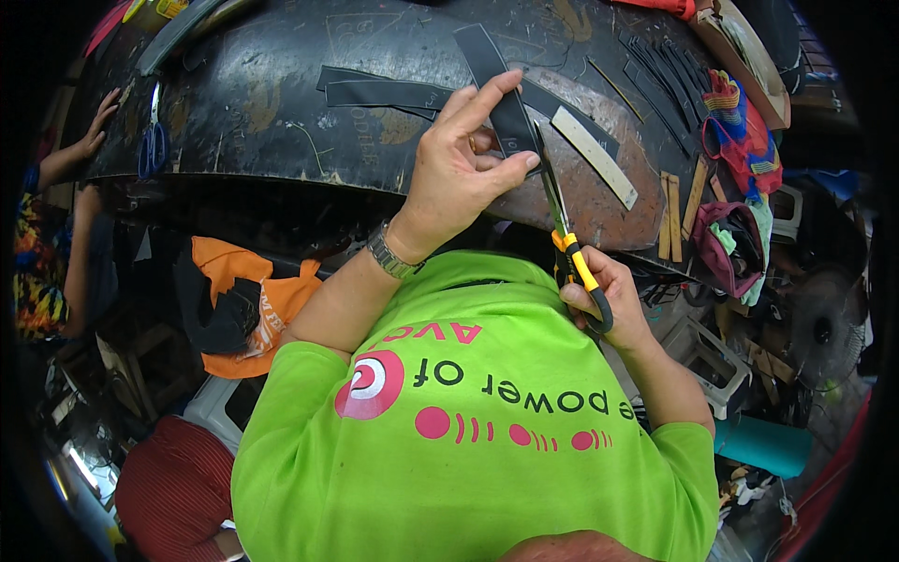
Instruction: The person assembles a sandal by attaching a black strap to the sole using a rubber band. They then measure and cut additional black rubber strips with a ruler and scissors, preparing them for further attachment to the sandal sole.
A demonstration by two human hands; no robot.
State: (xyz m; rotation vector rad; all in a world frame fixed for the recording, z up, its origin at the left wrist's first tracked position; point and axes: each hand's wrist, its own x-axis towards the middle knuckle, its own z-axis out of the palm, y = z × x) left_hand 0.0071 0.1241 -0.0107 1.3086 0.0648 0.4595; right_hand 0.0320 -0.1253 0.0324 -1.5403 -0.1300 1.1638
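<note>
Cutting a black strip with scissors over a dark worktable.

The left hand (464, 164) pinches a black strip (501, 94) between thumb and fingers, holding it up above the near edge of the worktable (272, 103). The right hand (609, 300), nearer and to the right, is closed around the yellow and black handles of the scissors (562, 220), whose blades reach up to the strip's right edge just beside the left thumb; how far the blades are parted cannot be told. More black strips (384, 92) lie flat on the table to the left, and a pale strip (595, 155) lies just to the right. Blue-handled scissors (153, 140) rest at the far left, near another person's hand (96, 126).
</note>
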